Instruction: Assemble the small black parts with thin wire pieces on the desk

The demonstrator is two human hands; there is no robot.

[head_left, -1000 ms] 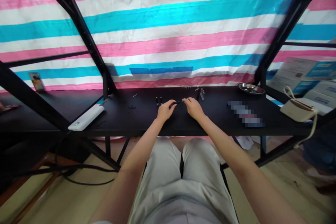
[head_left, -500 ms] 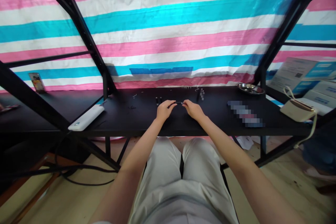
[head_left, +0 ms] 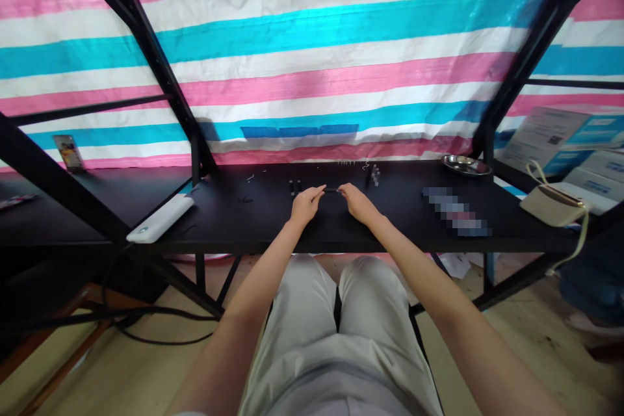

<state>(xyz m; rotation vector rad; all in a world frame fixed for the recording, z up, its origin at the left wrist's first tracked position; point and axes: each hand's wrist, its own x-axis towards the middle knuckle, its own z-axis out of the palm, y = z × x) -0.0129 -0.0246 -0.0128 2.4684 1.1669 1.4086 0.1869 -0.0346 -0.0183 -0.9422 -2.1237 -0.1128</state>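
In the head view, a slim black tube [head_left: 331, 190] spans the gap between my two hands above the black table. My left hand [head_left: 305, 206] pinches its left end, and the fingertips of my right hand [head_left: 358, 203] close on its right end. What kind of tube it is, I cannot make out. Just beyond my left hand stand two short dark cylinders [head_left: 295, 188]. Past my right hand is a cluster of small cylinders with pale tops [head_left: 375, 175].
A row of tiny pieces [head_left: 346, 162] lies along the table's [head_left: 263, 227] back edge. To the left rests a white elongated device [head_left: 160, 218]. On the right are a metal dish [head_left: 465, 165], a pixelated item [head_left: 457, 212] and a beige pouch [head_left: 554, 203]. Black frame posts flank the table.
Both hands stay almost in place, still holding the tube. My fingers have shifted slightly around it, and a little more of its dark length shows between them.
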